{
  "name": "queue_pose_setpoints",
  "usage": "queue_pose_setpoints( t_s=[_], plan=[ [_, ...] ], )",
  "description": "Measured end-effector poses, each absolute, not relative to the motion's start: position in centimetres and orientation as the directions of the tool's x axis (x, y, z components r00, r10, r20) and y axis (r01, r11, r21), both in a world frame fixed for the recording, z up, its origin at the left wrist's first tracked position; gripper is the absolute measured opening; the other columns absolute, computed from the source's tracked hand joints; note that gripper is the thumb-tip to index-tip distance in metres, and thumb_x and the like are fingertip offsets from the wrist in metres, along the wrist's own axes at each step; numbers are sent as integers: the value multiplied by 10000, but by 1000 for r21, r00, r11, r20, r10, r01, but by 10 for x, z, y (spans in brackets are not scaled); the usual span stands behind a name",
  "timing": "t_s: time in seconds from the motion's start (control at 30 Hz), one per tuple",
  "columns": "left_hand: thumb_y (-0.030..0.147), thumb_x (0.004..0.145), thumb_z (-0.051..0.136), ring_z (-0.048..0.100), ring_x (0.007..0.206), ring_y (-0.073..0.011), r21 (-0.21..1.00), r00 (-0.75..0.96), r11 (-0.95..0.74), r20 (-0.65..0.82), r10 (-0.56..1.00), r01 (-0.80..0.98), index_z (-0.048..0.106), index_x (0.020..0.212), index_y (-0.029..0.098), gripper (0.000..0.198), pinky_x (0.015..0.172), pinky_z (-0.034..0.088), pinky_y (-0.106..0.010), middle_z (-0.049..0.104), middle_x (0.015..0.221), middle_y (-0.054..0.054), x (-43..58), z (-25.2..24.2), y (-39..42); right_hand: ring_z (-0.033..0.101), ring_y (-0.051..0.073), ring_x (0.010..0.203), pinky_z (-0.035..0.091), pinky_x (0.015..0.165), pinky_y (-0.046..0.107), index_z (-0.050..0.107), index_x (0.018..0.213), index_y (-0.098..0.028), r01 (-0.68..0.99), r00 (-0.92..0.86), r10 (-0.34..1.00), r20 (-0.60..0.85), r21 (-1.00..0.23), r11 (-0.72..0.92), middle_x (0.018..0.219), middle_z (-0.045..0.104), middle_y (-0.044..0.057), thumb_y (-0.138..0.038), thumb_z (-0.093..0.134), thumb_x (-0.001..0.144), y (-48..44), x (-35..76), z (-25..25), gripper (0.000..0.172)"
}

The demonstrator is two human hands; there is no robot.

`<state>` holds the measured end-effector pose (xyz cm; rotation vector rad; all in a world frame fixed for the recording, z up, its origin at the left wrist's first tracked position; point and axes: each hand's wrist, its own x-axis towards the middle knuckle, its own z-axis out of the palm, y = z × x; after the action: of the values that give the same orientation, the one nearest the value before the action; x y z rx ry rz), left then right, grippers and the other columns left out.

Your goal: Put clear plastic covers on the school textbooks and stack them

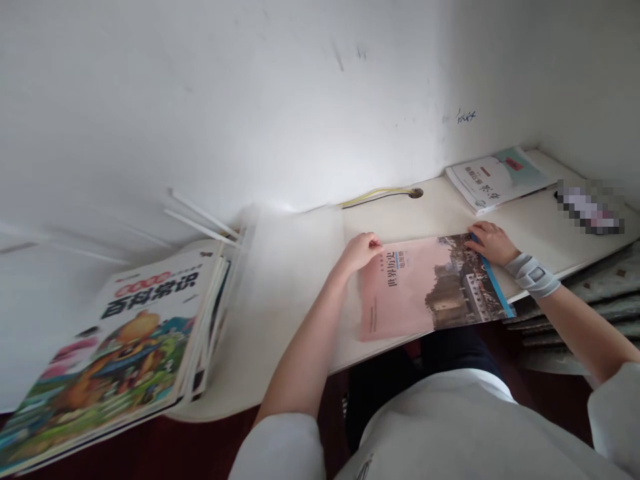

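A pink paperback world history atlas (407, 293), with a photo of a building and crowd on its right part and a blue edge strip, lies turned sideways at the desk's front edge. Its near side sticks out slightly over my lap. At the upper left corner, my left hand (365, 249) is closed, fingers curled on the cover's edge. My right hand (493, 244) grips the upper right corner beside the blue strip, fingers bent over it. A grey band with a square face sits on my right wrist.
A stack of large picture books (150, 333) stands at the left. On the white desk (290, 287), a thin workbook (500, 179) lies by the wall, left of a pixelated object (590, 210). Yellow and black cables (375, 195) enter a desk hole. A patterned cushion (600, 287) is below right.
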<state>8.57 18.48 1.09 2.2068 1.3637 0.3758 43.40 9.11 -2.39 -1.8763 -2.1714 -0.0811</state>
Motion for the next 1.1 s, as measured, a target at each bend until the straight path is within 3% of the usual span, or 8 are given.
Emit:
queue_pose_setpoints(
  t_s=[0.13, 0.33, 0.53, 0.67, 0.77, 0.83, 0.93, 1.1],
  plan=[
    [280, 737, 587, 580, 704, -183, 608, 451, -342, -31, 892, 717, 623, 682, 206, 99, 723, 421, -302, 658, 740, -30, 76, 12, 181, 528, 271, 1049, 414, 890, 398, 607, 1070, -183, 962, -151, 957, 247, -185, 200, 1134, 582, 118, -381, 491, 856, 103, 433, -22, 314],
    [201, 739, 562, 561, 719, -190, 553, 421, -341, -18, 907, 760, 617, 649, 201, 106, 763, 422, -328, 632, 731, -40, 72, 9, 174, 540, 244, 915, 421, 830, 365, 598, 901, -155, 942, -179, 941, 287, -228, 248, 951, 601, 123, -285, 438, 865, 114, 419, -23, 210],
    [272, 853, 473, 537, 1023, -251, 491, 377, -362, 73, 923, 792, 656, 906, 181, 211, 964, 366, -402, 602, 1039, -110, 80, 22, 161, 535, 266, 941, 414, 828, 393, 621, 891, -159, 965, -101, 940, 327, -199, 172, 973, 616, 144, -294, 381, 885, 125, 415, -19, 276],
    [367, 894, 435, 351, 1297, -288, 423, 531, -560, 196, 824, 712, 591, 1154, 179, 356, 1092, 223, -446, 494, 1320, -129, 103, 38, 117, 501, 307, 1112, 370, 938, 478, 607, 1081, -137, 976, -38, 918, 395, -181, 118, 1200, 570, 175, -322, 378, 893, 123, 405, -1, 350],
    [508, 883, 418, 180, 1394, -307, 402, 737, -699, 84, 671, 591, 460, 1318, 182, 545, 1116, 135, -505, 333, 1473, -128, 123, 32, 74, 367, 315, 1293, 274, 1040, 525, 478, 1286, -100, 943, -232, 893, 386, -136, 304, 1368, 454, 194, -427, 373, 908, 94, 372, 12, 511],
    [554, 859, 434, 139, 1405, -319, 412, 803, -728, -15, 595, 547, 382, 1376, 177, 642, 1114, 101, -542, 253, 1508, -137, 133, 17, 52, 285, 310, 1352, 226, 1080, 522, 399, 1358, -83, 852, -447, 827, 341, -121, 510, 1418, 396, 200, -554, 377, 882, 62, 342, 13, 671],
    [507, 847, 482, 131, 1408, -313, 399, 819, -748, -13, 574, 531, 282, 1430, 177, 699, 1119, 24, -543, 216, 1515, -150, 138, -7, 39, 286, 270, 1363, 204, 1113, 491, 335, 1411, -124, 692, -666, 706, 239, -154, 705, 1429, 399, 164, -645, 342, 853, 20, 304, 3, 764],
    [500, 870, 426, 179, 1399, -305, 332, 777, -731, -12, 629, 596, 284, 1435, 176, 667, 1126, 13, -528, 292, 1488, -145, 129, -13, 46, 273, 272, 1370, 220, 1108, 500, 295, 1435, -129, 759, -586, 782, 213, -191, 622, 1458, 353, 147, -545, 368, 895, 4, 307, -13, 685]
  ],
)
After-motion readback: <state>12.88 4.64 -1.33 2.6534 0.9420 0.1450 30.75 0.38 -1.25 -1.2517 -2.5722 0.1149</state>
